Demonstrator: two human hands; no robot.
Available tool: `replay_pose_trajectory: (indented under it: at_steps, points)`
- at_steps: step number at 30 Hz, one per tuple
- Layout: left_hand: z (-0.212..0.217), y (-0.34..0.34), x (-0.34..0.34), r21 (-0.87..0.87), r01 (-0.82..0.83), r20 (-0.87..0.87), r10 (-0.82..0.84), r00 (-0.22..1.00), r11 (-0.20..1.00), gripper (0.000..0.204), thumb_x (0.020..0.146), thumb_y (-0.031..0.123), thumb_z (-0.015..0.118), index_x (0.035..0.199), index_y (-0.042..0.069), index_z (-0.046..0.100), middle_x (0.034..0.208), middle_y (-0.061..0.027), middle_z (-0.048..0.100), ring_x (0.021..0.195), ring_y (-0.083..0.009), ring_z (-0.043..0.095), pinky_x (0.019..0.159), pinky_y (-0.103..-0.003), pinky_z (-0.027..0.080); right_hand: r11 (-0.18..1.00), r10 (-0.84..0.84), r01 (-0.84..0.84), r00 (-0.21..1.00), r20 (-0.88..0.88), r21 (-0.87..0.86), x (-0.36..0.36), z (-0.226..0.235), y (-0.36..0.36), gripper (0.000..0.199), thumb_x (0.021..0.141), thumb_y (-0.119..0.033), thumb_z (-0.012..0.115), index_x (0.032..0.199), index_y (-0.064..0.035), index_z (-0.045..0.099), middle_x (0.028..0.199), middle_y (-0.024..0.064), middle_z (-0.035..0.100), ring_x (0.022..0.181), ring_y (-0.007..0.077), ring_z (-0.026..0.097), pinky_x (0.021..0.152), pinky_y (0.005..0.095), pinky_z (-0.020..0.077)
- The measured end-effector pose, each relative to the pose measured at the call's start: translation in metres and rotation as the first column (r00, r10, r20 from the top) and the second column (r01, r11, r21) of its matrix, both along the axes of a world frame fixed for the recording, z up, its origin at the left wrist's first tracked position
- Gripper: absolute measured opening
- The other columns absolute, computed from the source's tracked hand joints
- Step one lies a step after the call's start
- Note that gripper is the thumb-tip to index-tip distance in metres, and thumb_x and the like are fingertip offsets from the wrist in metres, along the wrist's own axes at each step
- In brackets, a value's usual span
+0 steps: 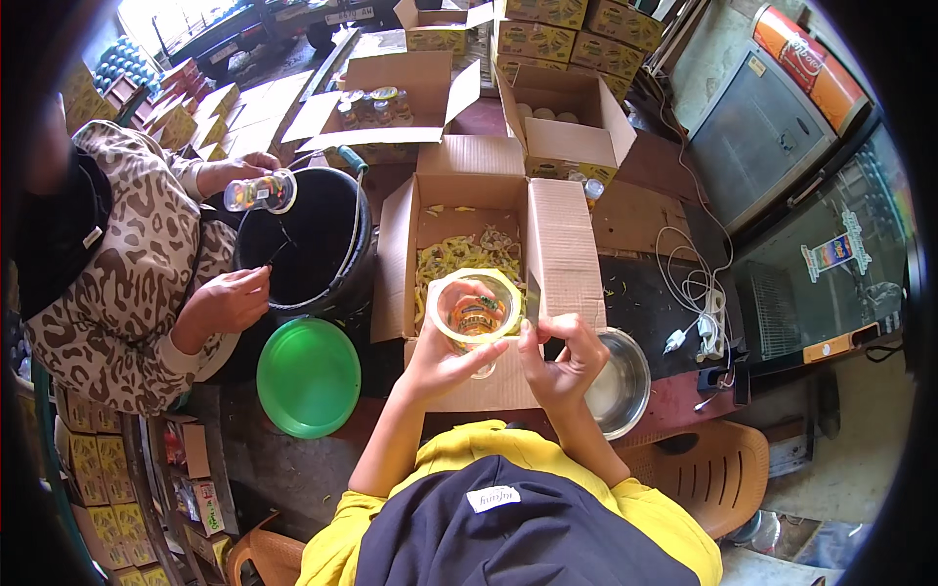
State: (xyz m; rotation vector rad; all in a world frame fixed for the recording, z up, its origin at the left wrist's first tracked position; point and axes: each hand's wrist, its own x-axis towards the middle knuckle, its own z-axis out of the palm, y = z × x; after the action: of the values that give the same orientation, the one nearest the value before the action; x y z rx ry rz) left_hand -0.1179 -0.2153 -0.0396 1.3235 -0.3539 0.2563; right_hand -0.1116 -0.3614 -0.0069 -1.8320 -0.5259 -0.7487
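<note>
Loads of cardboard boxes (547, 39) are stacked along the top of the frame, and a dark worktop (645, 303) sits mid-right with a white cable on it. Center frame, the left hand (445, 361) is wrapped around a clear glass jar (476, 311) above an open box (489, 244) of yellow scraps. The right hand (565, 356) is closed with its fingers pinching something thin at the jar's rim, can't make out what. A steel bowl (620, 386) is half hidden behind that hand. At the left, another person's face is cut off.

Bright daylight enters from beyond the fingers (493, 344), upper left, washing out the far boxes (532, 39). Soft shadows fall toward the viewer. Fisheye bending curves the edges into a black rim; the centre stays sharp.
</note>
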Motion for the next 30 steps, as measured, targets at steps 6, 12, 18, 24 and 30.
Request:
replay_pose_trajectory:
  at_steps: [6,12,18,24,30]
  points:
    - [0.000,-0.001,-0.002,-0.033,-0.009,0.006,0.010,1.000,0.999,0.063,0.068,0.005,0.073,0.116,0.003,0.032,0.105,-0.0096,0.043,0.098,-0.0174,0.050,0.082,-0.029,0.046,1.000,0.005,-0.003,0.998,0.066,-0.028,-0.002,-0.004,0.000,0.013,0.065,0.004,0.067,0.074,-0.0025,0.060,0.062,0.0065,0.058,0.053,0.0136,0.058,0.050,0.0232,0.0459]
    - [-0.007,-0.002,-0.004,0.051,-0.033,0.067,0.029,0.997,0.998,0.064,0.068,0.005,0.073,0.116,0.003,0.032,0.106,-0.0097,0.040,0.098,-0.0184,0.050,0.082,-0.029,0.047,0.999,0.007,-0.002,0.995,0.104,-0.047,-0.001,-0.010,-0.001,0.015,0.063,0.004,0.067,0.074,-0.0004,0.058,0.063,0.0067,0.057,0.052,0.0130,0.056,0.047,0.0221,0.0418]
    - [-0.007,-0.007,-0.010,0.110,-0.007,0.093,-0.003,0.996,0.994,0.062,0.068,0.005,0.072,0.115,0.003,0.033,0.105,-0.0092,0.038,0.097,-0.0197,0.051,0.081,-0.029,0.048,0.999,-0.003,0.008,0.993,0.118,-0.038,-0.001,-0.014,-0.007,0.016,0.061,0.004,0.068,0.074,-0.0004,0.058,0.063,0.0074,0.058,0.053,0.0135,0.057,0.048,0.0223,0.0425]
    - [-0.007,-0.013,-0.021,0.174,-0.005,0.098,-0.012,0.995,0.985,0.060,0.067,0.005,0.073,0.114,0.003,0.035,0.106,-0.0090,0.037,0.098,-0.0196,0.051,0.080,-0.029,0.048,1.000,0.008,-0.005,0.994,0.110,-0.028,-0.010,-0.017,-0.016,0.016,0.061,0.004,0.067,0.074,-0.0003,0.059,0.064,0.0073,0.058,0.054,0.0130,0.057,0.048,0.0213,0.0427]
    - [-0.012,-0.024,-0.036,0.271,-0.013,0.127,-0.023,0.992,0.963,0.059,0.067,0.006,0.073,0.113,0.003,0.036,0.107,-0.0088,0.036,0.100,-0.0199,0.050,0.082,-0.029,0.046,0.999,0.024,-0.022,0.995,0.092,-0.026,-0.022,-0.026,-0.031,0.019,0.061,0.004,0.068,0.077,-0.0032,0.061,0.065,0.0058,0.059,0.055,0.0135,0.059,0.050,0.0226,0.0469]
